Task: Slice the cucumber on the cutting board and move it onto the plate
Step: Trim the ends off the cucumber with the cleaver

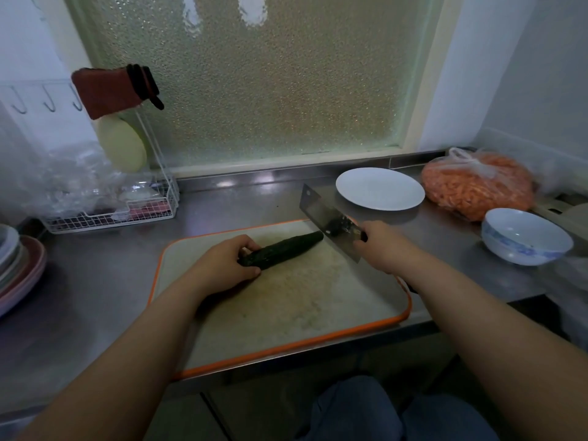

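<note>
A dark green cucumber [286, 249] lies whole on the white, orange-rimmed cutting board [286, 313], pointing toward the back right. My left hand [222, 265] grips its near left end. My right hand [381, 246] holds the handle of a steel cleaver [327, 221]. The blade is raised and tilted, and its edge sits just beside the cucumber's right tip. The white plate [380, 188] stands behind the board at the right, with nothing on it.
A blue-and-white bowl [525, 237] and a plastic bag of orange food [477, 186] sit at the right. A white wire rack [127, 208] stands back left, stacked plates [16, 265] at the far left. The steel counter's front edge runs under the board.
</note>
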A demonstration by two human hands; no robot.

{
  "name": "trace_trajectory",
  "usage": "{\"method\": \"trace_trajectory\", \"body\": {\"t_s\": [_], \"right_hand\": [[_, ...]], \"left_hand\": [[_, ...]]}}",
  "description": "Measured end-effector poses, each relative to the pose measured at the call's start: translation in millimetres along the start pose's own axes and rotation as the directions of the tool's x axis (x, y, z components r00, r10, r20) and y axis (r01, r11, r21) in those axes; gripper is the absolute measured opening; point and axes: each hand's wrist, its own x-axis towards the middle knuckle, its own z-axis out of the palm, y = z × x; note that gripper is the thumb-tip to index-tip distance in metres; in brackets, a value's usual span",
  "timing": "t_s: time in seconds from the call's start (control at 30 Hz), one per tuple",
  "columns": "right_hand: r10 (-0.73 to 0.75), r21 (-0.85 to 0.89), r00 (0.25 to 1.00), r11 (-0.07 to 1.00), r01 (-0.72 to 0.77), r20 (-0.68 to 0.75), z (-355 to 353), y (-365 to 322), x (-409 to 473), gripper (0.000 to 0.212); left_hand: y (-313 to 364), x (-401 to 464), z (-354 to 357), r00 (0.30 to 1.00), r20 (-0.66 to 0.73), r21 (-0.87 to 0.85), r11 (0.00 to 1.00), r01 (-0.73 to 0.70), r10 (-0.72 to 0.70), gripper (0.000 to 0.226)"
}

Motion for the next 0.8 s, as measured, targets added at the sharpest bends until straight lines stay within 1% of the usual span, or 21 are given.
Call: {"method": "trace_trajectory", "body": {"t_s": [0.07,0.23,0.4,0.5,0.53,0.6,0.67,0.8], "right_hand": [[-0.01,-0.025,1.0,1.0,0.01,0.012,1,-2,1,0.009],[-0.013,-0.051,0.999,0.999,0.015,0.044,-1,-13,-2,0.01],[0.029,-0.149,0.996,0.989,-0.016,0.089,3,-25,-4,0.013],[0.057,-0.211,0.992,0.977,-0.033,0.109,10,-27,-5,0.02],[0.056,-0.214,0.992,0.976,-0.031,0.112,10,-27,-5,0.018],[0.059,-0.154,0.991,0.987,-0.04,0.123,6,-24,-5,0.012],[0.089,-0.061,0.988,0.995,-0.081,0.123,1,-16,-1,0.017],[0.176,0.061,0.975,0.981,-0.185,0.134,-6,8,10,0.022]], "left_hand": [[0,0,0,1.0,0.006,-0.018,1.0,0.006,-0.006,0.034],[-1,0,2,1.0,-0.011,-0.048,0.999,0.008,-0.008,0.034],[-3,0,4,1.0,-0.014,-0.059,0.998,0.002,-0.003,0.034],[-5,1,4,1.0,-0.015,-0.055,0.998,0.006,-0.007,0.033],[-6,1,4,1.0,-0.01,-0.057,0.998,0.007,-0.008,0.033],[-6,1,3,1.0,0.004,-0.055,0.998,0.005,-0.005,0.033],[-6,0,1,1.0,0.017,-0.038,0.999,0.003,-0.002,0.034],[-6,-2,-3,0.999,0.029,0.025,1.0,-0.017,0.016,0.037]]}}
